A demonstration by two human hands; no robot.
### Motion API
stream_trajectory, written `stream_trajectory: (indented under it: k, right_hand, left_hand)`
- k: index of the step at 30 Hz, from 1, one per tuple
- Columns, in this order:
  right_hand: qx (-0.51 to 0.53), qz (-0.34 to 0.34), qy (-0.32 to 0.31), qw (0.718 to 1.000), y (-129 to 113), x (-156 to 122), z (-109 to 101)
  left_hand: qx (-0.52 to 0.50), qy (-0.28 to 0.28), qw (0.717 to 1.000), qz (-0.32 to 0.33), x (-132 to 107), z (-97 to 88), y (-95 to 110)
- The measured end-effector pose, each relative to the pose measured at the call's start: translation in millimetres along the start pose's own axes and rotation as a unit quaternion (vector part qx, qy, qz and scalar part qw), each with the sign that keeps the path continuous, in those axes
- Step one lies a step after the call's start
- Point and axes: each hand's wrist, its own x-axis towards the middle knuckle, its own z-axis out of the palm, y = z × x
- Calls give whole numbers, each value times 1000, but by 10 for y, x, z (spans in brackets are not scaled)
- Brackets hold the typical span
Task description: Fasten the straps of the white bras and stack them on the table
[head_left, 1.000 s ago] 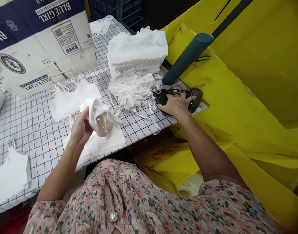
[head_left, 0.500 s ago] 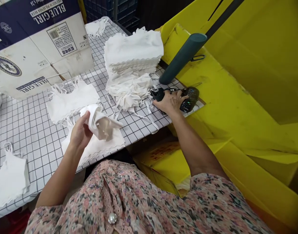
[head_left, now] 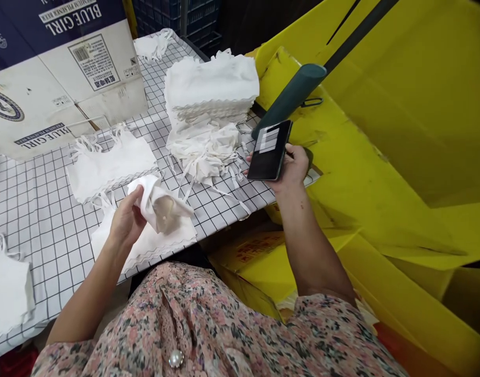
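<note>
My left hand (head_left: 125,220) grips a folded white fabric piece (head_left: 161,204) with a scalloped edge, just above a flat white piece (head_left: 153,243) on the table. My right hand (head_left: 292,170) holds a black smartphone (head_left: 269,150) tilted up, its glossy screen reflecting light, above the table's right edge. To the left of the phone sit a tall stack of white scalloped fabric (head_left: 210,86) and a heap of pieces with loose straps (head_left: 202,154). Another white strapped piece (head_left: 110,167) lies flat on the left.
The white and black grid table top (head_left: 55,193) carries everything. A Blue Girl cardboard carton (head_left: 78,68) leans at the back left. A large yellow plastic bin (head_left: 381,131) fills the right, with a dark green handle (head_left: 290,94) along its edge. Blue crates (head_left: 172,15) stand behind.
My right hand has lifted the black phone off the table and tilted it up. The keys no longer show. My left hand still grips the white fabric, and the view has shifted slightly.
</note>
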Motion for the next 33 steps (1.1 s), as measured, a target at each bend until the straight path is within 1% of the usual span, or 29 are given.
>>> stream_trajectory:
  k: [2, 3, 8, 13, 22, 28, 31, 33]
  right_hand:
    - [59, 23, -40, 997, 24, -47, 36]
    - [60, 29, -47, 997, 43, -60, 45]
    - [-42, 38, -35, 998, 159, -32, 13]
    - [-55, 34, -27, 998, 218, 3, -30]
    - [-64, 38, -27, 997, 213, -9, -80]
    - [-126, 52, -1, 991, 204, 102, -133]
    - [-123, 65, -31, 990, 174, 122, -122]
    - [-169, 59, -49, 983, 146, 122, -115]
  left_hand:
    - [3, 4, 1000, -5, -10, 9, 0]
    - [3, 7, 1000, -7, -15, 11, 3]
    - [6, 9, 1000, -3, -24, -7, 16]
    - [12, 11, 1000, 1, -21, -27, 2]
    - [16, -4, 1000, -3, 16, -43, -47]
    - [21, -19, 1000, 1, 34, -69, -50]
    - [17, -20, 1000, 3, 44, -95, -59]
    - [15, -22, 1000, 2, 52, -117, -64]
